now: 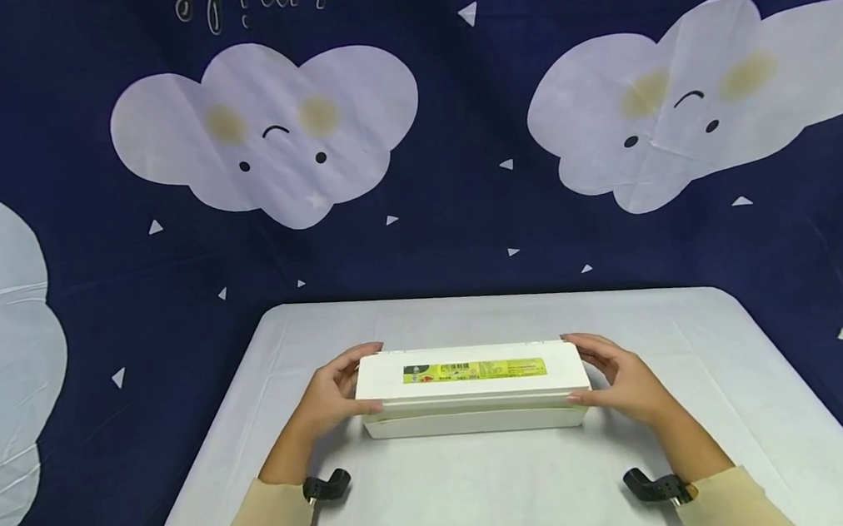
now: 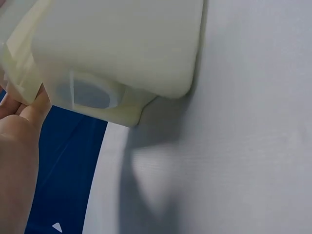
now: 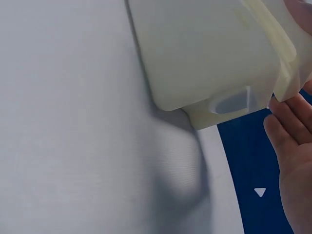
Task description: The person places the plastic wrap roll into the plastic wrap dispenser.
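Observation:
A long white cling film dispenser box (image 1: 480,418) lies across the table, its lid carrying a yellow-green label (image 1: 474,370). At its left end my left hand (image 1: 330,393) grips the lid, thumb on the front edge and fingers at the back. My right hand (image 1: 624,375) holds the other end in the same way. A narrow gap runs between lid and base along the front. In the left wrist view, an oval opening shows in the end wall (image 2: 92,93) of the box. The right wrist view shows a similar opening in the opposite end wall (image 3: 231,103).
The box stands on a white-covered table (image 1: 480,500) with rounded far corners. Behind it hangs a dark blue cloth (image 1: 455,126) printed with clouds and small triangles. Black wrist-worn devices (image 1: 328,485) sit at both sleeves.

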`<state>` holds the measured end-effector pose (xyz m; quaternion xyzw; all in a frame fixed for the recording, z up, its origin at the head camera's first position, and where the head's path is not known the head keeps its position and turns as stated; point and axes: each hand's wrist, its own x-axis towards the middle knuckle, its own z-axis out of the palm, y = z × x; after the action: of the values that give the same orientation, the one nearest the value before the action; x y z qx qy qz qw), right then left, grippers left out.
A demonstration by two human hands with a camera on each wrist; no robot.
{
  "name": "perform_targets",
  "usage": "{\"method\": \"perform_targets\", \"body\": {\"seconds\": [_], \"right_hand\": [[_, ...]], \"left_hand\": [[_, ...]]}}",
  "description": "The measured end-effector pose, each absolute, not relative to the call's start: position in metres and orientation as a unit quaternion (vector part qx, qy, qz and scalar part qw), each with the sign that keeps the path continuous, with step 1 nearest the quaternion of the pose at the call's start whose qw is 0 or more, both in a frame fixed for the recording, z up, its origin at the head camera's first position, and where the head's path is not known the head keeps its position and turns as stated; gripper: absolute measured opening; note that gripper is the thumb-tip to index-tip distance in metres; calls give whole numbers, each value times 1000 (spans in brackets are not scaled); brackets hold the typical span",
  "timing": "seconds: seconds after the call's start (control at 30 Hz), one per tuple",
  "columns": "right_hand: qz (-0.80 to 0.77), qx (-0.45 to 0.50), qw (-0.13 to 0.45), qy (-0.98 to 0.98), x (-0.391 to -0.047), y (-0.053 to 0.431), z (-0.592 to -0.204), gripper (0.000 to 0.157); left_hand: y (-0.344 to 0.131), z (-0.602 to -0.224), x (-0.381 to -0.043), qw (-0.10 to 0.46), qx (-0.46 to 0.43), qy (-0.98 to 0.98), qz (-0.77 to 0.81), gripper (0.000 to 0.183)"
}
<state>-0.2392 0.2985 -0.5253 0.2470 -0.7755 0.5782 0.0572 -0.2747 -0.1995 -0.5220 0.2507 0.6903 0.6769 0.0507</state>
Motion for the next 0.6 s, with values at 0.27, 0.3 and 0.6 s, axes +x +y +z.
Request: {"method": "perform_targets", "body": {"seconds": [0.27, 0.3, 0.6], "right_hand": [[579, 242, 70, -775, -232, 298, -532, 89], [580, 241, 71, -775, -232, 298, -533, 90], [583, 225, 74, -777, -227, 296, -540, 93]], "left_hand": [[-199, -527, -266, 23, 269, 711, 650, 91], [-199, -527, -265, 17, 272, 716, 643, 91], [-199, -532, -261, 4, 261, 743, 616, 95]]}}
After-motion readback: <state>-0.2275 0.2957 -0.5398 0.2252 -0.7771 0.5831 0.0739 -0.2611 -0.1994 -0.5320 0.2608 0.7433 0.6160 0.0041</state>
